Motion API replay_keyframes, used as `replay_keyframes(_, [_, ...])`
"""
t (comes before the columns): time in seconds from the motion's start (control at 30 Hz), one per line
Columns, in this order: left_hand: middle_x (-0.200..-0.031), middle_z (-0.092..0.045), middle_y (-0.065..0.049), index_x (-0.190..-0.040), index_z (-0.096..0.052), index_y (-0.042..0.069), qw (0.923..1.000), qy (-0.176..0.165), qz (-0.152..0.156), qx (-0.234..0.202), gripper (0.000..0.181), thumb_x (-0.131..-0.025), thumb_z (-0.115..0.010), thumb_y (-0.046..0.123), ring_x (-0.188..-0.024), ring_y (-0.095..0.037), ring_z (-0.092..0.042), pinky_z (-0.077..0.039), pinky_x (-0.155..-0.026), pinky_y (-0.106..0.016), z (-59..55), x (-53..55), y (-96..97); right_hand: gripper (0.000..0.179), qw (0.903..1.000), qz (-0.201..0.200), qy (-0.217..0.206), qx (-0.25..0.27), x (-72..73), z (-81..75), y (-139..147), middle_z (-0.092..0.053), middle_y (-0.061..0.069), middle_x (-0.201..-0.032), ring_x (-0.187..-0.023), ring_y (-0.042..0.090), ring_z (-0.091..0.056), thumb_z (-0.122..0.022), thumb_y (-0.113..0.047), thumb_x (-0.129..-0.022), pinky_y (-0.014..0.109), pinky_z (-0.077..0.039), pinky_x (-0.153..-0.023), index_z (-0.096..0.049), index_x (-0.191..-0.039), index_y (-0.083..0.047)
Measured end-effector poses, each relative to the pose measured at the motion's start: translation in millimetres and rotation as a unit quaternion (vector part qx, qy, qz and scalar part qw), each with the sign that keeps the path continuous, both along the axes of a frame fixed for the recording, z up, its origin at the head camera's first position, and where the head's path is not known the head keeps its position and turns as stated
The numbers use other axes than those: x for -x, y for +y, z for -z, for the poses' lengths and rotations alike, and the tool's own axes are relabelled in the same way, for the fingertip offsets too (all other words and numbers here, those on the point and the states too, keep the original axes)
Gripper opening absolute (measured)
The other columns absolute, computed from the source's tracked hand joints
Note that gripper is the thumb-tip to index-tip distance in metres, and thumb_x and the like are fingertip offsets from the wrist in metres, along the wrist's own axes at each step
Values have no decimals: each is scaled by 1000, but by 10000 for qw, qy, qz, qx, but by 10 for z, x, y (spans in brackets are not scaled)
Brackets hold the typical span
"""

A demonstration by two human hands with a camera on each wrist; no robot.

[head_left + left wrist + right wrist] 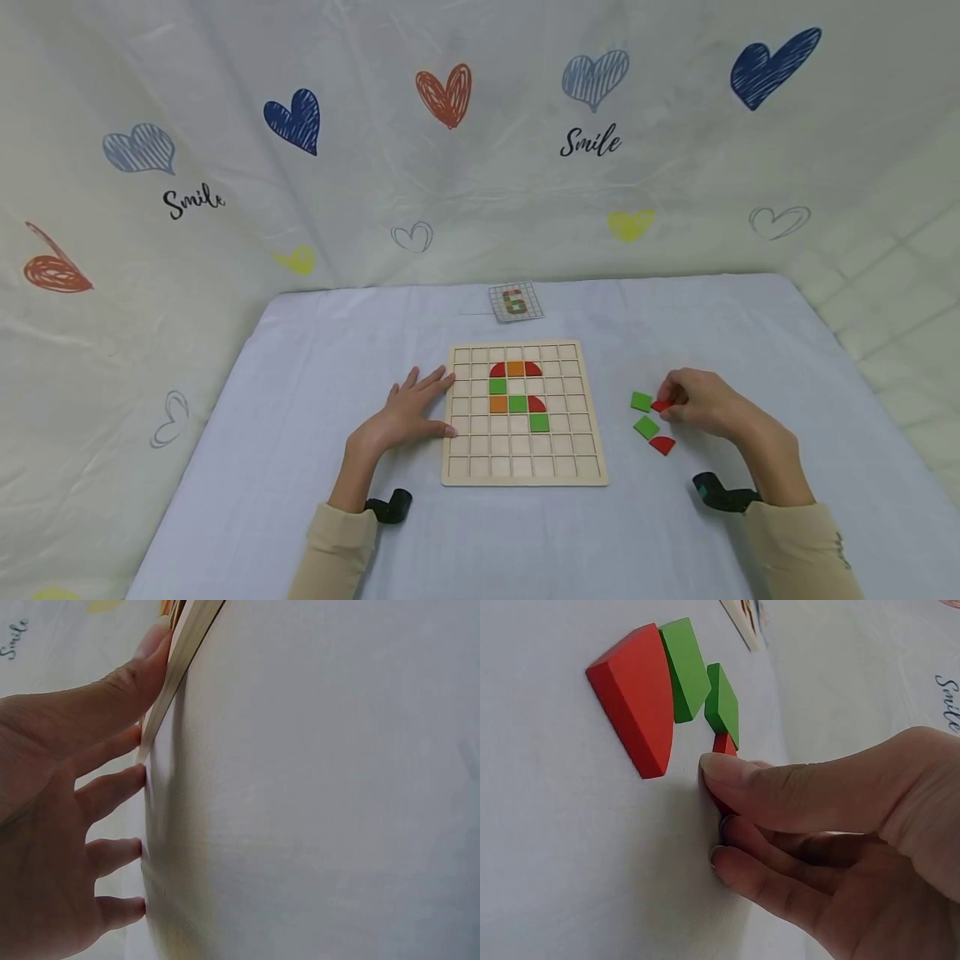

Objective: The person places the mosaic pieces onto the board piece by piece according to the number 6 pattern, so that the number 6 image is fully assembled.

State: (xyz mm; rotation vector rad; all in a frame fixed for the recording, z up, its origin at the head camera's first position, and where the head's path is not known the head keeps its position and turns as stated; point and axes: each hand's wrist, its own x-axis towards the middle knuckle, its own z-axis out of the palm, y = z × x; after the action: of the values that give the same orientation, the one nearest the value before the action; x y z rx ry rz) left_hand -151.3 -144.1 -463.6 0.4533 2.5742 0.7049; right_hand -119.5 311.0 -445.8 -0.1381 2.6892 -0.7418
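My left hand (407,415) has its fingers spread and touches the left edge of a wooden grid board (480,466); in the left wrist view the thumb rests on the board's rim (184,671). Red quarter-round, green square and orange square tiles lie in several of the board's cells. To the right of the board, my right hand (708,403) pinches a red quarter-round tile (660,406) between thumb and fingers, mostly hidden by them. Two green square tiles and another red quarter-round tile (634,701) lie close by on the cloth.
A small pattern card (516,302) with a gridded figure like a 6 lies behind the board. White cloth (360,333) covers the table, and a white curtain (495,183) printed with hearts hangs behind it. Black wrist mounts (392,506) sit at both wrists.
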Motion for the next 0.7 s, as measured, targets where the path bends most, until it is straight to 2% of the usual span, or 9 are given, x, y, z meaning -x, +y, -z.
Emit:
replay_keyframes(0.27, [-172, -21, -2, -162, -34, 23, 10000, -27, -21, 7, 92, -86, -82, 40, -160, -38, 4, 0, -125, -67, -5, 0, 4, 26, 9999, -76, 50, 103, 9, 27, 8, -64, 8, -92, -87, 25, -57, -75, -4, -88, 37, -55, -76, -63, -110, 3])
replay_keyframes(0.53, [-172, -22, -3, -162, -36, 22, 10000, -14, -16, -49, 91, -86, -83, 40, -160, -40, 3, 0, -124, -68, -18, -10, 4, 14, 9996, -119, 160, 194, 6, 54, -4, -66, 7, -93, -88, 24, -59, -74, -6, -88, 37, -56, -75, -65, -98, -3])
replay_keyframes(0.7, [-172, -23, -3, -162, -36, 22, 10000, 6, -25, -63, 90, -86, -82, 39, -160, -40, 2, -1, -124, -68, -17, -9, 6, 17, 9997, -95, 107, 184, 10, 45, -25, -66, 7, -91, -85, 23, -59, -74, -6, -88, 35, -55, -73, -64, -100, -1])
